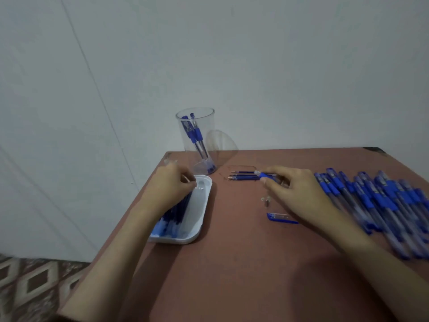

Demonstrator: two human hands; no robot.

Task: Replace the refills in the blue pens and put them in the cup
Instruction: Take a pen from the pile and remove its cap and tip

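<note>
Progress: I count a few blue pens standing in the cup, while a large pile waits at right. The right hand pinches an uncapped pen. The left hand curls over the refill tray (I cannot tell its grip).

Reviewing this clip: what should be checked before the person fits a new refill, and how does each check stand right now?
1. Right hand grips the pen barrel: ok.
2. Left hand holds a fresh refill from the white tray: cannot tell; its fingers are curled over the tray and blurred.
3. Pen cap and tip piece lie on the table near the right hand: ok.
4. Loose refills lie apart from the tray: ok.
5. Cup is upright with room for more pens: ok.
</note>
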